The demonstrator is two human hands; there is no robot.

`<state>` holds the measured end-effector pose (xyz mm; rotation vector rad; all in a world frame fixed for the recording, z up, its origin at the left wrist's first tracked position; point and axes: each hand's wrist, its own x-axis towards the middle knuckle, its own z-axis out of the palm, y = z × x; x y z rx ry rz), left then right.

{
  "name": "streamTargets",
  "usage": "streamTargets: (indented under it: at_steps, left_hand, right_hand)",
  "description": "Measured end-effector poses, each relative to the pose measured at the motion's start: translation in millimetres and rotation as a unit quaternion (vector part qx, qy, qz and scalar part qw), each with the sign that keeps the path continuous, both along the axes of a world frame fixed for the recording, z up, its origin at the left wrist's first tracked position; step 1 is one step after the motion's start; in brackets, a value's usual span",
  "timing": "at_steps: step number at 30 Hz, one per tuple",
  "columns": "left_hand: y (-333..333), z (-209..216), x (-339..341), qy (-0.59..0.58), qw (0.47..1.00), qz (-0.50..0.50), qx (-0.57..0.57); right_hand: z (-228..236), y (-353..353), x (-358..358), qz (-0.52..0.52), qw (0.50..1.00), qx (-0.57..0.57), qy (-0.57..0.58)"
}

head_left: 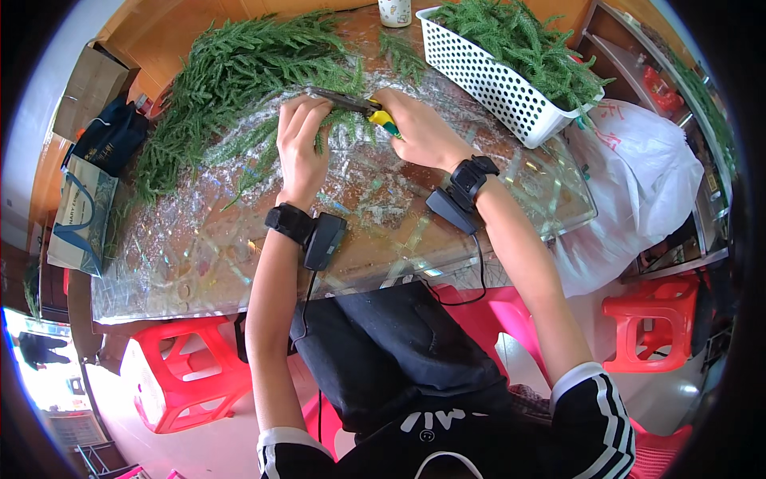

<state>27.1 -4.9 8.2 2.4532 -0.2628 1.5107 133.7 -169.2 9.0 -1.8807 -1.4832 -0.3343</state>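
Observation:
My right hand (421,132) is closed around the yellow-and-green handles of a pair of pliers (384,120). Their dark jaws point left and reach the fingertips of my left hand (303,148). That hand is closed in a pinch on a green pine-like sprig (259,148), whose needles show on both sides of it. The exact spot where jaws and sprig meet is hidden by my fingers. Just beyond my left hand lies a big heap of similar green branches (239,72).
White flakes lie scattered over the clear-covered table (199,275). A white perforated basket (487,76) full of greenery stands far right, near a patterned cup (394,12). A white plastic bag (638,168) bulges at the right edge. Paper bags (80,211) and red stools (187,371) are around.

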Motion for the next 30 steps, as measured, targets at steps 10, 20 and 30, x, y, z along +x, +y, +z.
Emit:
streamTargets:
  at_steps: [10, 20, 30]
  left_hand:
    - [0, -7, 5, 0.007, 1.000, 0.001, -0.022]
    - [2, -11, 10, 0.043, 0.998, 0.023, -0.044]
    - [6, -15, 12, 0.065, 0.994, 0.067, -0.062]
  right_hand:
    - [-6, 3, 6, -0.004, 1.000, -0.003, 0.007]
    - [-13, 6, 9, -0.041, 0.997, -0.054, 0.032]
    - [-13, 6, 11, -0.112, 0.994, 0.009, 0.000]
